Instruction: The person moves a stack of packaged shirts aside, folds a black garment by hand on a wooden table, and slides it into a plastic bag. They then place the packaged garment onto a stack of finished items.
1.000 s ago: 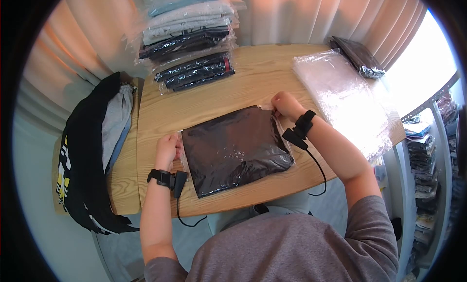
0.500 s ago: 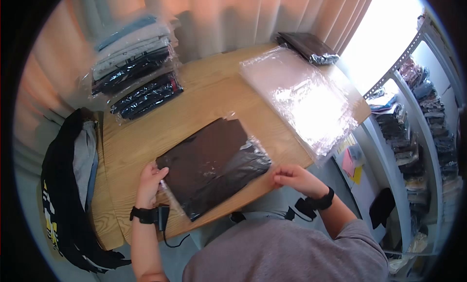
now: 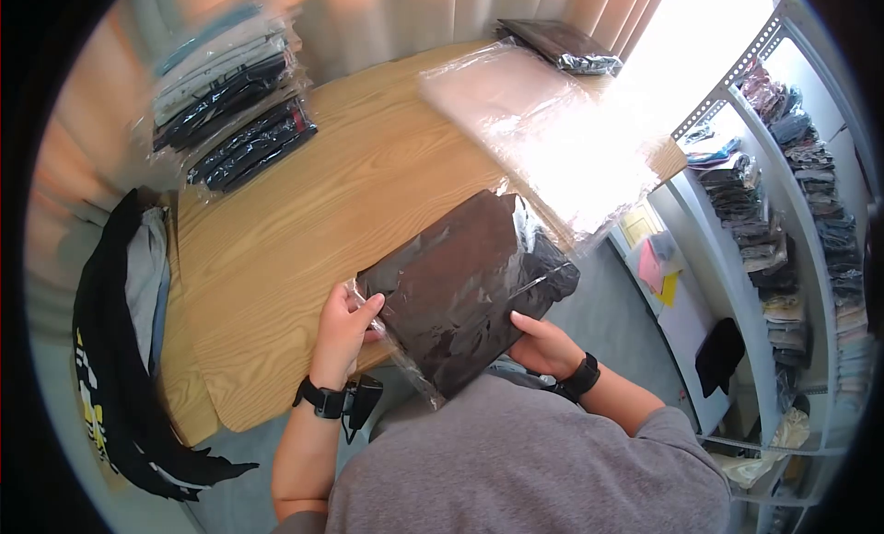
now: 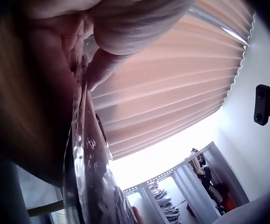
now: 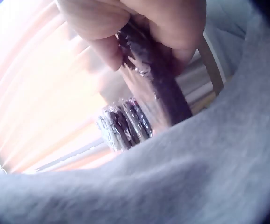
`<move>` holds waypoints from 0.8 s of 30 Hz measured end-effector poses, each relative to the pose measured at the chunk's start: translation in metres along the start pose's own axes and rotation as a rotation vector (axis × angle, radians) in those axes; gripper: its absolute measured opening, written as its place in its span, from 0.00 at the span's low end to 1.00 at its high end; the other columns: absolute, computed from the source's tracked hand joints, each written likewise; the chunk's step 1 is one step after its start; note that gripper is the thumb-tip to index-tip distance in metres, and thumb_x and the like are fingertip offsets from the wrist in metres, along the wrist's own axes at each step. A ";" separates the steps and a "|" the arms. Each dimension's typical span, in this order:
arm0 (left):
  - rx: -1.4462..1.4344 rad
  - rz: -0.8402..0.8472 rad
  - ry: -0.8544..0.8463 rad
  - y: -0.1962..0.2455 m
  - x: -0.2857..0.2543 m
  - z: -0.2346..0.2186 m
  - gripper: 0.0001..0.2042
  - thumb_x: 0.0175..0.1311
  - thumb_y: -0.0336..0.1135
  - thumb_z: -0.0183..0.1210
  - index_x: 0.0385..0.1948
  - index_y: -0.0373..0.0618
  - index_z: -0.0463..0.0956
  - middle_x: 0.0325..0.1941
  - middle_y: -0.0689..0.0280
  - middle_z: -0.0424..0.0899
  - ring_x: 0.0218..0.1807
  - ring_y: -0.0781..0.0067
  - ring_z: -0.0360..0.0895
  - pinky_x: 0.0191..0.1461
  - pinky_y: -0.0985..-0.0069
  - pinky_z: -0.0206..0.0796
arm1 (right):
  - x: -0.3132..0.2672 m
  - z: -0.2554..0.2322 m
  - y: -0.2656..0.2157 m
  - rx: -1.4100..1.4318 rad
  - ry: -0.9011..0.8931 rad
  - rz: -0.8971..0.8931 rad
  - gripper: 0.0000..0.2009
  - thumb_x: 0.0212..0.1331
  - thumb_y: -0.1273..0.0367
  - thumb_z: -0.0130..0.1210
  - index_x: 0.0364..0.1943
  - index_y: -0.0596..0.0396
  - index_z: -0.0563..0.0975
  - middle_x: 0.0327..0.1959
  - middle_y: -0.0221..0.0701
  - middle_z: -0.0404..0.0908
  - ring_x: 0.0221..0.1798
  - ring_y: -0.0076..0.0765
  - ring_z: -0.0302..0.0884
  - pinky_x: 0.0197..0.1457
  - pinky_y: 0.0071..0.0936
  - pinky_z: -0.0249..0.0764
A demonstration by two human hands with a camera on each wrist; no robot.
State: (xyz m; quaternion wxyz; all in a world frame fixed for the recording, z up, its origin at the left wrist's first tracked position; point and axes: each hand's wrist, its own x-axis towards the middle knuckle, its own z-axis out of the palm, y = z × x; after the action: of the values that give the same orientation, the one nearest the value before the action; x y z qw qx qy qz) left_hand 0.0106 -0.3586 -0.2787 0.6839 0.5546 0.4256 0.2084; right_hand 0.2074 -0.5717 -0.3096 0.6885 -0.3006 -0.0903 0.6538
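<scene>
Centrally in the head view, a dark plastic-wrapped packet (image 3: 451, 285) hangs between the left hand (image 3: 348, 324), pinching its left edge, and the right hand (image 3: 547, 347), gripping its lower-right edge, seemingly raised off the tabletop (image 3: 276, 258).

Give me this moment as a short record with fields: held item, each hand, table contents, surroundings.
Held item: flat, dark brown package in clear plastic
Left hand: pinches the package's clear plastic edge
Right hand: grips the package's near side, thumb on top
Surface: light-brown wooden table
Table, far left: stack of plastic-wrapped folded garments
Table, far right: flat pile of clear plastic; dark plastic-wrapped bundle beyond it
Right side: grey metal shelves with folded items
</scene>
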 end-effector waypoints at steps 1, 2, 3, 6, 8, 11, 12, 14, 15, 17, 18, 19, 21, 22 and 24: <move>-0.046 -0.002 0.008 0.001 -0.005 0.000 0.10 0.61 0.34 0.60 0.39 0.47 0.69 0.31 0.73 0.77 0.28 0.85 0.73 0.26 0.87 0.67 | -0.001 0.004 0.000 0.001 -0.007 0.005 0.23 0.64 0.64 0.53 0.61 0.58 0.64 0.62 0.35 0.68 0.63 0.37 0.65 0.68 0.37 0.59; -0.046 -0.001 0.017 0.003 -0.010 -0.001 0.10 0.61 0.34 0.60 0.39 0.47 0.69 0.31 0.73 0.77 0.28 0.85 0.73 0.26 0.87 0.67 | -0.002 0.009 0.001 0.024 0.030 0.028 0.21 0.65 0.66 0.51 0.59 0.58 0.66 0.60 0.35 0.70 0.62 0.36 0.67 0.66 0.37 0.61; -0.066 -0.002 0.035 0.006 -0.016 -0.002 0.10 0.61 0.34 0.60 0.37 0.47 0.68 0.30 0.73 0.75 0.27 0.85 0.73 0.26 0.87 0.67 | -0.004 0.013 0.002 0.050 0.073 0.052 0.18 0.65 0.69 0.49 0.58 0.58 0.67 0.59 0.35 0.71 0.60 0.35 0.69 0.65 0.37 0.63; -0.131 -0.008 0.041 0.004 -0.028 -0.007 0.09 0.62 0.34 0.59 0.33 0.48 0.66 0.27 0.73 0.73 0.24 0.85 0.72 0.24 0.87 0.66 | -0.010 0.028 -0.004 -0.024 0.154 0.083 0.15 0.65 0.70 0.49 0.55 0.59 0.69 0.56 0.34 0.74 0.58 0.33 0.71 0.61 0.36 0.67; -0.177 -0.011 0.020 -0.001 -0.032 -0.009 0.09 0.62 0.33 0.58 0.32 0.48 0.65 0.25 0.74 0.71 0.23 0.85 0.71 0.23 0.88 0.65 | -0.011 0.042 -0.010 -0.037 0.154 0.073 0.14 0.65 0.71 0.49 0.53 0.59 0.70 0.54 0.33 0.75 0.56 0.33 0.72 0.60 0.35 0.68; -0.215 0.036 0.032 -0.004 -0.033 -0.012 0.09 0.63 0.32 0.57 0.29 0.49 0.63 0.24 0.74 0.69 0.19 0.85 0.67 0.20 0.87 0.61 | -0.006 0.052 -0.019 -0.134 0.144 0.008 0.12 0.64 0.73 0.49 0.50 0.58 0.72 0.51 0.31 0.76 0.53 0.29 0.73 0.57 0.30 0.69; -0.244 0.077 0.002 -0.007 -0.034 -0.015 0.07 0.64 0.32 0.56 0.32 0.49 0.65 0.26 0.73 0.72 0.22 0.85 0.71 0.22 0.86 0.64 | -0.002 0.055 -0.024 -0.138 0.141 0.000 0.12 0.64 0.73 0.49 0.50 0.58 0.72 0.51 0.31 0.76 0.53 0.29 0.73 0.57 0.30 0.69; -0.271 0.131 -0.041 -0.007 -0.039 -0.019 0.06 0.65 0.33 0.55 0.35 0.48 0.66 0.28 0.71 0.75 0.26 0.84 0.75 0.24 0.86 0.68 | 0.006 0.062 -0.036 -0.191 0.151 -0.031 0.13 0.65 0.75 0.47 0.52 0.58 0.71 0.52 0.32 0.76 0.55 0.32 0.74 0.60 0.34 0.68; -0.299 0.190 0.008 -0.003 -0.043 -0.018 0.05 0.67 0.35 0.53 0.36 0.47 0.67 0.27 0.71 0.75 0.26 0.83 0.75 0.25 0.86 0.67 | 0.010 0.071 -0.045 -0.211 0.141 -0.047 0.13 0.64 0.76 0.47 0.52 0.57 0.71 0.51 0.31 0.77 0.53 0.32 0.75 0.58 0.33 0.70; -0.312 0.249 0.149 0.002 -0.046 -0.016 0.10 0.72 0.42 0.46 0.41 0.46 0.68 0.25 0.71 0.75 0.26 0.83 0.75 0.27 0.86 0.65 | 0.013 0.094 -0.068 -0.255 0.121 -0.061 0.13 0.64 0.76 0.47 0.52 0.57 0.71 0.50 0.31 0.78 0.52 0.32 0.75 0.57 0.33 0.71; -0.317 0.270 0.134 0.008 -0.049 -0.013 0.10 0.72 0.42 0.46 0.41 0.46 0.68 0.25 0.71 0.75 0.26 0.83 0.75 0.27 0.86 0.65 | 0.013 0.107 -0.082 -0.292 0.104 -0.055 0.13 0.64 0.76 0.47 0.52 0.57 0.71 0.50 0.31 0.78 0.52 0.32 0.76 0.57 0.33 0.71; -0.316 0.242 0.207 0.016 -0.053 -0.009 0.09 0.72 0.42 0.46 0.38 0.47 0.68 0.24 0.72 0.73 0.25 0.84 0.72 0.26 0.88 0.61 | 0.013 0.120 -0.095 -0.316 0.090 -0.090 0.14 0.64 0.76 0.47 0.53 0.58 0.71 0.50 0.32 0.78 0.52 0.32 0.76 0.56 0.33 0.73; -0.292 0.210 0.312 0.016 -0.052 -0.009 0.09 0.72 0.42 0.46 0.36 0.47 0.68 0.23 0.72 0.72 0.22 0.86 0.66 0.24 0.89 0.56 | 0.016 0.134 -0.130 -0.332 0.041 -0.157 0.14 0.64 0.75 0.48 0.53 0.57 0.71 0.49 0.32 0.78 0.51 0.30 0.76 0.55 0.31 0.73; -0.268 0.203 0.344 0.009 -0.049 -0.014 0.09 0.72 0.41 0.46 0.35 0.47 0.68 0.22 0.72 0.72 0.20 0.86 0.64 0.23 0.88 0.55 | 0.020 0.136 -0.150 -0.336 0.001 -0.200 0.14 0.63 0.74 0.49 0.54 0.56 0.71 0.49 0.31 0.78 0.51 0.29 0.76 0.54 0.29 0.74; -0.100 0.271 0.309 -0.015 -0.037 -0.031 0.09 0.72 0.40 0.45 0.35 0.46 0.68 0.21 0.71 0.71 0.18 0.86 0.62 0.21 0.87 0.53 | 0.034 0.137 -0.198 -0.328 -0.004 -0.295 0.12 0.64 0.75 0.47 0.50 0.57 0.72 0.46 0.33 0.80 0.48 0.32 0.79 0.54 0.31 0.75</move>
State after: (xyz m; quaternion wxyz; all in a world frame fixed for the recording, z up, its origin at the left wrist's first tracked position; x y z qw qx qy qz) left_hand -0.0376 -0.3727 -0.2803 0.6031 0.5334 0.4362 0.4019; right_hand 0.3087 -0.4914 -0.1037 0.7183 -0.3907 -0.2398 0.5233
